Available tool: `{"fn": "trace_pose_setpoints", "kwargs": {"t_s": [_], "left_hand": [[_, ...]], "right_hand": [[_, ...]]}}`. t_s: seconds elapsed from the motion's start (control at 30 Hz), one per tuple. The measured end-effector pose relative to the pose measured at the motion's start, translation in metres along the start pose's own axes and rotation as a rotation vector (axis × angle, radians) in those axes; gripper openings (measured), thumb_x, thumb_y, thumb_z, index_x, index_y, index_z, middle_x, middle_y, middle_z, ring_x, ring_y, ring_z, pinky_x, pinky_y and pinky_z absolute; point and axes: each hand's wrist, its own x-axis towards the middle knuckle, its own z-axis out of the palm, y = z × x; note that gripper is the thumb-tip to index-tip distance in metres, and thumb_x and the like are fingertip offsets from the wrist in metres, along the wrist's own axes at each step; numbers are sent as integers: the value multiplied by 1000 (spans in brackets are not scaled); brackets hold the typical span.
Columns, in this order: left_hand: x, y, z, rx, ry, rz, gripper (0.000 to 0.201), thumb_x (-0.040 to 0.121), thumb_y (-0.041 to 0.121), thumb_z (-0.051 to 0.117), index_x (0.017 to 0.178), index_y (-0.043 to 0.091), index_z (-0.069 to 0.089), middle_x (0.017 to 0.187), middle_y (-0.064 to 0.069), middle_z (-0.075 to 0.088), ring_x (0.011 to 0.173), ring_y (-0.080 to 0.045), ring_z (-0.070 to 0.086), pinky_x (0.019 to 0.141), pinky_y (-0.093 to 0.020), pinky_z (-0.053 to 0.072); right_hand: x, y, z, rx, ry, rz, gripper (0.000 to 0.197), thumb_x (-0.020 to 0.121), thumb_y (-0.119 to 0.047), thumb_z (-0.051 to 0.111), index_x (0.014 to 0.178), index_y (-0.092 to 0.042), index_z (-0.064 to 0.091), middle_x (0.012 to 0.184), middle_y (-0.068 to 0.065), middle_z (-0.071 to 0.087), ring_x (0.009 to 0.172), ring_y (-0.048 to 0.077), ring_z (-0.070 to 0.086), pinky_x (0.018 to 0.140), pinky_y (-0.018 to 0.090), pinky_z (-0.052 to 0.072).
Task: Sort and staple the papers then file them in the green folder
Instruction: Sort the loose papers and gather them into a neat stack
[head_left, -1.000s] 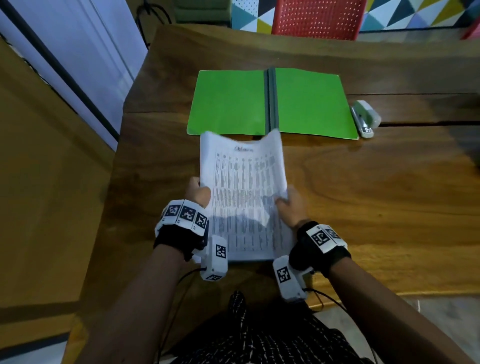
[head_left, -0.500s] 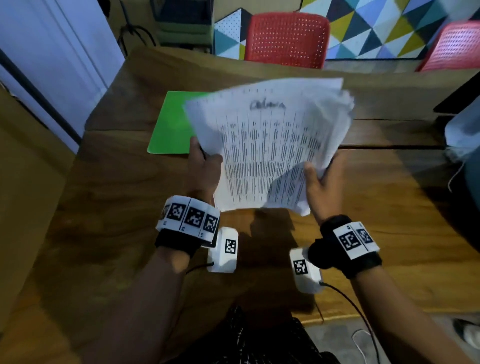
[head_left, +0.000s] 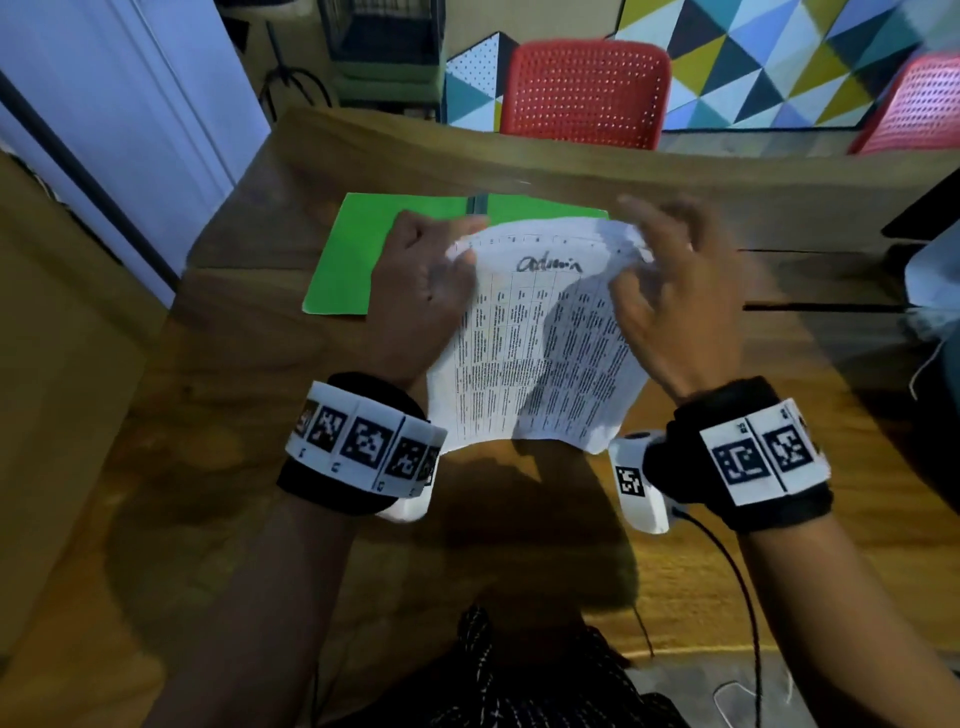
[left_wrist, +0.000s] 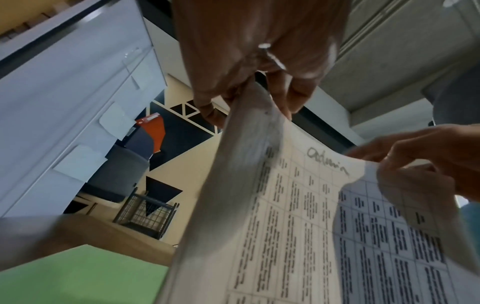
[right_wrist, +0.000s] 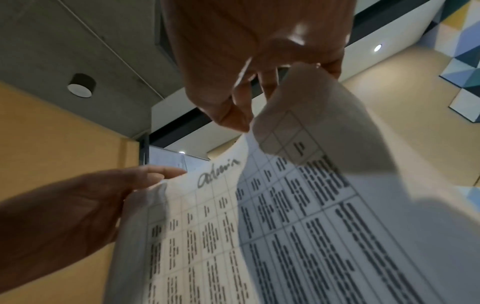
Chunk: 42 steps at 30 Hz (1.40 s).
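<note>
Both hands have slid up from the lower sides to the top corners of the papers (head_left: 540, 343). The left hand (head_left: 421, 291) pinches the top-left corner, and the right hand (head_left: 670, 306) pinches the curling top-right one. The sheaf is held above the surface (head_left: 779, 519), in front of the green folder (head_left: 353, 249).

My right hand (right_wrist: 249, 67) pinches the top corner of the papers (right_wrist: 285, 226); my left hand (right_wrist: 78, 216) grips their opposite edge.

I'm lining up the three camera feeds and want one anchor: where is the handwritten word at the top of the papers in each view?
Head: handwritten word sits at the centre, atop the papers, between the left hand and right hand.
Left wrist: right of centre, below the left hand's fingers.
Right wrist: left of centre, just right of the left hand.
Shared landmark: the printed table grid beneath the word.
</note>
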Motion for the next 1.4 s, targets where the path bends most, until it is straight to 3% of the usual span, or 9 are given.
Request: {"fn": "trace_pose_setpoints", "kwargs": {"t_s": [0.2, 0.43, 0.67, 0.77, 0.87, 0.97, 1.1, 1.2, 1.4], "left_hand": [[-5, -7, -1, 79, -21, 107, 43, 86, 15, 43, 122, 0, 59, 83, -18, 50, 75, -20, 49, 65, -14, 37], [-2, -12, 8, 259, -11, 173, 37, 83, 18, 56, 114, 2, 66, 94, -29, 59, 80, -20, 49, 69, -22, 42], [-13, -16, 7, -332, 90, -270, 35, 87, 3, 54, 113, 14, 34, 89, 0, 55, 66, 8, 56, 62, -1, 44], [-13, -15, 21, -504, 21, -506, 37, 94, 0, 45, 129, 11, 38, 103, -4, 57, 78, 2, 57, 62, -4, 50], [-1, -10, 19, -487, 176, -457, 28, 89, 10, 54, 116, 2, 57, 100, -4, 59, 88, -14, 59, 72, -14, 49], [6, -7, 3, -577, 194, -367, 30, 69, 39, 59, 94, 23, 56, 91, 1, 62, 93, -17, 59, 79, -29, 49], [0, -16, -2, -467, 134, -264, 42, 65, 43, 59, 97, 23, 41, 89, 7, 49, 79, 5, 55, 72, -13, 47], [-6, -20, 2, -339, 61, -197, 31, 76, 38, 54, 106, 32, 50, 101, 2, 51, 95, -16, 54, 84, -41, 50], [-2, -26, -2, -97, 98, -61, 39, 88, 19, 45, 117, 0, 63, 88, -21, 64, 81, -14, 52, 74, -1, 36]], "right_hand": [[-16, 9, -7, -144, -35, 152, 44, 82, -31, 37, 120, -19, 57, 120, 9, 57, 109, 28, 48, 85, 34, 22], [-14, -10, -2, -391, -209, 55, 53, 82, -20, 45, 134, -31, 42, 124, 6, 56, 116, 35, 45, 103, 64, 18], [-26, 18, 1, 465, 101, 435, 49, 82, 0, 51, 130, -9, 44, 112, -1, 51, 95, 7, 48, 82, 20, 45], [-26, 14, 16, 791, 74, 667, 47, 81, 14, 42, 125, -3, 43, 124, 12, 55, 109, 19, 53, 95, 35, 47], [-16, 4, 14, 817, 132, 627, 38, 81, 6, 40, 113, -8, 53, 113, 12, 60, 105, 23, 56, 94, 44, 48], [-7, 1, 5, 956, 230, 575, 38, 77, 12, 38, 109, -6, 49, 106, 11, 57, 93, 18, 56, 71, 21, 52], [-11, 0, 8, 918, 242, 494, 58, 72, 20, 34, 97, -32, 39, 99, 0, 45, 75, 3, 48, 57, 10, 44], [-18, 0, 19, 661, 75, 391, 70, 75, 19, 36, 108, -43, 38, 111, 5, 48, 79, 5, 49, 55, 7, 44], [-13, 3, 25, 358, 25, 257, 53, 82, 6, 41, 128, -16, 53, 114, 5, 37, 88, 16, 47, 78, 26, 49]]}}
